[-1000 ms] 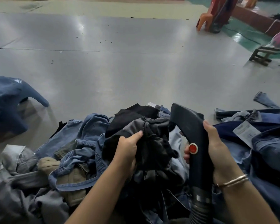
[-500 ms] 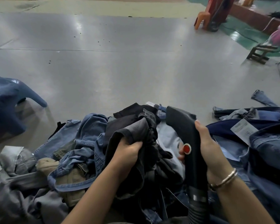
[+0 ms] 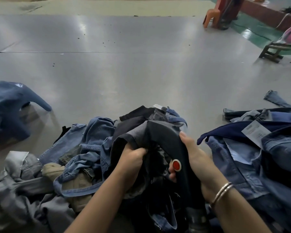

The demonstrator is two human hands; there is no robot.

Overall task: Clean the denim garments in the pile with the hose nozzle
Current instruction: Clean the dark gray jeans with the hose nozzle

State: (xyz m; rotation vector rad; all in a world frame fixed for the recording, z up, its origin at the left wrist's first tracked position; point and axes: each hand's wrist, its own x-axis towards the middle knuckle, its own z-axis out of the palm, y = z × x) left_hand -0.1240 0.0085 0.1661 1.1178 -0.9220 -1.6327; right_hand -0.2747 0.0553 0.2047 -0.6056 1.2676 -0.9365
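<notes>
A pile of denim garments [image 3: 91,148] in blue, grey and tan lies on the floor in front of me. My left hand [image 3: 133,158] is shut on a dark grey garment [image 3: 124,140] at the top of the pile, bunching its fabric. My right hand [image 3: 193,158] grips the dark hose nozzle [image 3: 168,138], which has a red button [image 3: 176,165] on its side. The nozzle's head is pushed into the folds of the dark garment, and its tip is hidden by the cloth. The ribbed hose [image 3: 197,221] runs down past my right wrist.
More blue denim with a white paper tag [image 3: 255,132] lies at the right. A separate blue garment [image 3: 8,108] sits on the grey floor at the left. An orange plastic chair [image 3: 212,15] and a low wooden stool [image 3: 274,51] stand at the far right.
The nozzle has moved left and forward into the dark garment. My left hand has pulled the fabric over the nozzle's head, which was uncovered before.
</notes>
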